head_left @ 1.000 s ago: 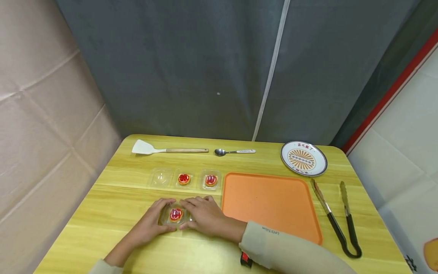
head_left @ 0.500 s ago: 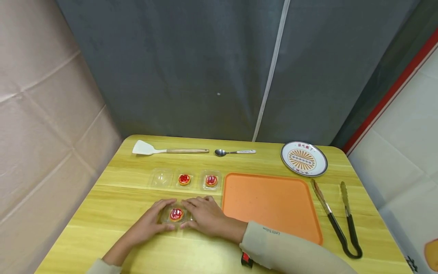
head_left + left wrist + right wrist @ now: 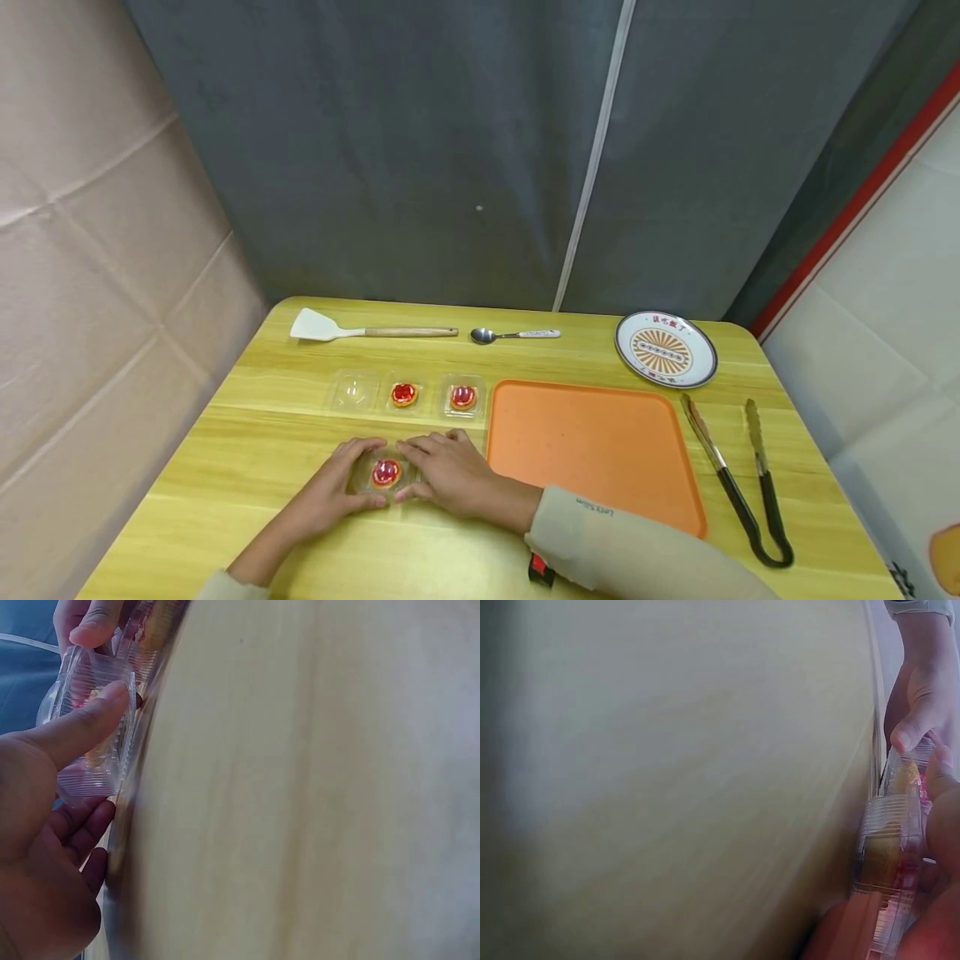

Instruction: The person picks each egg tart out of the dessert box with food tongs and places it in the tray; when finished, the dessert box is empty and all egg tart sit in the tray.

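Observation:
On the near part of the table sits a small clear plastic clamshell box [image 3: 363, 477] with a red-topped tart [image 3: 386, 473] inside. My left hand [image 3: 326, 490] grips its left side; the left wrist view shows the thumb lying across the ribbed wall of the box [image 3: 84, 784]. From the right, my right hand [image 3: 452, 475] holds the opposite side, fingers at the far edge and thumb at the near edge. The lid appears down over the tart. Some fingertips are hidden behind the box.
Behind the hands stand an empty clear box [image 3: 354, 390] and two boxes with red tarts [image 3: 403, 394] [image 3: 462, 397]. An orange tray [image 3: 592, 458] lies to the right, then black-handled tongs [image 3: 738, 500]. A plate [image 3: 666, 350], a spoon [image 3: 513, 335] and a white spatula [image 3: 371, 329] lie farther back.
Almost nothing differs. Both hands stay on the box in the same place, with only very slight shifts of the fingers.

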Demonstrator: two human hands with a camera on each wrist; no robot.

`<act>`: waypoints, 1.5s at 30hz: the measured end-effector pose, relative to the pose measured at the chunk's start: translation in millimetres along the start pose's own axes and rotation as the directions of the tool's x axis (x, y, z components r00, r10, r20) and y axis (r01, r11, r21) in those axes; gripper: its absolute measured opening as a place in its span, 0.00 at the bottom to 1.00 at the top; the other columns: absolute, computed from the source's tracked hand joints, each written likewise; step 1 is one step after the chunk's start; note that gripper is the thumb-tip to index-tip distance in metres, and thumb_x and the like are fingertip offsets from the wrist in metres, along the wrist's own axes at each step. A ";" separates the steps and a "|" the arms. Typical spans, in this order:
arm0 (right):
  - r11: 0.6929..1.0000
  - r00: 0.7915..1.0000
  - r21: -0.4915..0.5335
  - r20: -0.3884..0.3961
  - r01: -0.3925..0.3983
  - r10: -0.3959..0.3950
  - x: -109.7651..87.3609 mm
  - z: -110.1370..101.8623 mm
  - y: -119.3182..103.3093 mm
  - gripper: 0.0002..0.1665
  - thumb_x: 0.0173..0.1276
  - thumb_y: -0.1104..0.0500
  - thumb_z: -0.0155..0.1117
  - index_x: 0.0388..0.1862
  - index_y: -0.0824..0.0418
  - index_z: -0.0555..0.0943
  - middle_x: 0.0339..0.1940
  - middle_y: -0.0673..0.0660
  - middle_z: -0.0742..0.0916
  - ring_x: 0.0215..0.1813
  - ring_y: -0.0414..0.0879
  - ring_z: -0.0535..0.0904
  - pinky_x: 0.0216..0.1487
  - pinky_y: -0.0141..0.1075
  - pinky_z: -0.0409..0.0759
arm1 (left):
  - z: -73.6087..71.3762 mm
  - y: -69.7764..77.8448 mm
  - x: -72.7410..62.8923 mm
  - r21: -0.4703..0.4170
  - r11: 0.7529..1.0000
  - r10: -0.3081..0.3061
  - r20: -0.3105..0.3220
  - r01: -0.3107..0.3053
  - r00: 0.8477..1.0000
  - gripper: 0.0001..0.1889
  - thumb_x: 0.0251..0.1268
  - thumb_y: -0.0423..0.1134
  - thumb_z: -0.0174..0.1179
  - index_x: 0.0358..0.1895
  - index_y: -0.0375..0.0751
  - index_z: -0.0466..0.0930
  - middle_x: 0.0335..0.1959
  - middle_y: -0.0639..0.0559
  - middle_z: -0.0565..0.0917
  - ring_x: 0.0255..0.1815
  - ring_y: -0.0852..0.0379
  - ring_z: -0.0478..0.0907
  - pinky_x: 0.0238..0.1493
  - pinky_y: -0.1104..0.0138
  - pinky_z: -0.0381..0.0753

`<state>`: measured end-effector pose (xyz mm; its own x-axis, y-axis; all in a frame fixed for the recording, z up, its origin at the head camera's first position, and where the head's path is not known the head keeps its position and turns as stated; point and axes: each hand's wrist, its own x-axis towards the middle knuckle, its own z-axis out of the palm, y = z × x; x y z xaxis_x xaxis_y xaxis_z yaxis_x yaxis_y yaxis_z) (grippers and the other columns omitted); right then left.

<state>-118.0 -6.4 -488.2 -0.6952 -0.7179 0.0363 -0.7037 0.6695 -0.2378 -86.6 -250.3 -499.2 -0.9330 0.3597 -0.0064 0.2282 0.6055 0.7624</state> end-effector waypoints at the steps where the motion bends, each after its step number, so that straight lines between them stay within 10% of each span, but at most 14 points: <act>1: 1.000 1.000 0.000 0.000 0.000 0.000 -0.1 0.2 0.1 0.50 0.69 0.23 0.47 0.79 0.51 0.68 0.75 0.47 0.77 0.72 0.43 0.73 0.71 0.48 0.71 | 0.3 -0.2 -0.1 0.000 1.000 0.002 -0.002 -0.002 1.000 0.42 0.54 0.54 0.77 0.71 0.46 0.70 0.64 0.51 0.77 0.65 0.46 0.73 0.68 0.41 0.73; 16: 0.998 1.000 0.070 -0.019 0.000 0.002 -2.3 -0.8 -0.2 0.48 0.70 0.24 0.49 0.79 0.51 0.69 0.74 0.47 0.77 0.73 0.44 0.73 0.73 0.50 0.70 | 6.7 -9.2 1.5 0.088 0.996 0.032 -0.029 -0.030 0.999 0.45 0.45 0.48 0.82 0.70 0.53 0.69 0.63 0.59 0.77 0.62 0.51 0.72 0.57 0.57 0.79; 27: 0.994 1.000 0.108 0.002 0.022 -0.022 -3.6 -5.4 3.6 0.49 0.71 0.25 0.51 0.81 0.53 0.65 0.77 0.50 0.74 0.76 0.46 0.70 0.77 0.55 0.66 | -8.6 -6.3 -0.7 0.049 0.996 0.065 0.078 -0.069 0.995 0.48 0.56 0.59 0.74 0.77 0.47 0.63 0.74 0.43 0.70 0.73 0.33 0.66 0.66 0.30 0.69; 40: 0.980 1.000 0.200 -0.016 0.023 -0.020 -4.0 -13.3 6.2 0.48 0.72 0.28 0.56 0.83 0.51 0.62 0.79 0.49 0.71 0.79 0.46 0.67 0.81 0.62 0.51 | -20.6 4.9 3.1 0.133 0.982 0.135 0.019 -0.137 0.991 0.39 0.66 0.55 0.69 0.76 0.44 0.68 0.72 0.41 0.73 0.70 0.33 0.70 0.63 0.30 0.72; 45: 0.967 0.999 0.251 -0.016 0.034 -0.031 -2.3 -20.6 5.0 0.48 0.73 0.28 0.54 0.85 0.45 0.57 0.79 0.49 0.71 0.77 0.47 0.69 0.78 0.54 0.64 | -28.9 12.6 4.6 0.108 0.987 0.116 0.025 -0.118 0.993 0.38 0.67 0.54 0.68 0.76 0.45 0.68 0.72 0.44 0.73 0.71 0.34 0.70 0.65 0.31 0.71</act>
<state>-123.0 2.5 -469.4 -0.6757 -0.7349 0.0590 -0.6675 0.5758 -0.4721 -96.0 -261.6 -471.0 -0.8930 0.4450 0.0664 0.3657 0.6319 0.6833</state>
